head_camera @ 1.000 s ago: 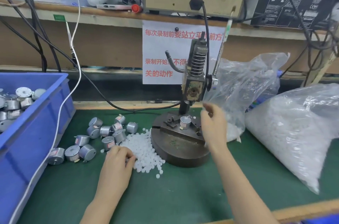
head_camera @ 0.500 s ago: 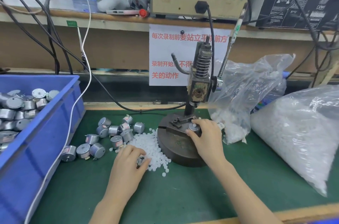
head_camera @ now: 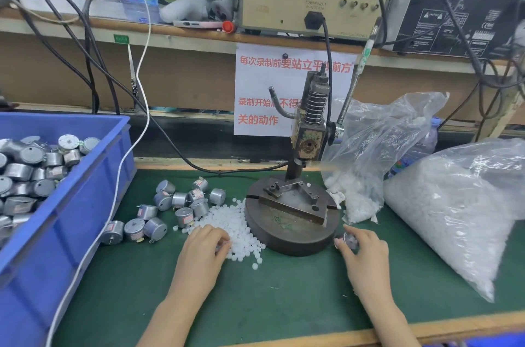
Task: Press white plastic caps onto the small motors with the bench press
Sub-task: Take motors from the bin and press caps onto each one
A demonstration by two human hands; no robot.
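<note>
Small silver cylindrical motor sits pinched in my right hand, just right of the dark iron bench press base. My left hand, fingers curled together, rests on the pile of white plastic caps on the green worktop.

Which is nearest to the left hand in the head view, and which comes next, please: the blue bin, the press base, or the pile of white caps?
From the left hand:
1. Pile of white caps, touching its fingertips.
2. Press base, just to its right.
3. Blue bin, far to its left.
</note>
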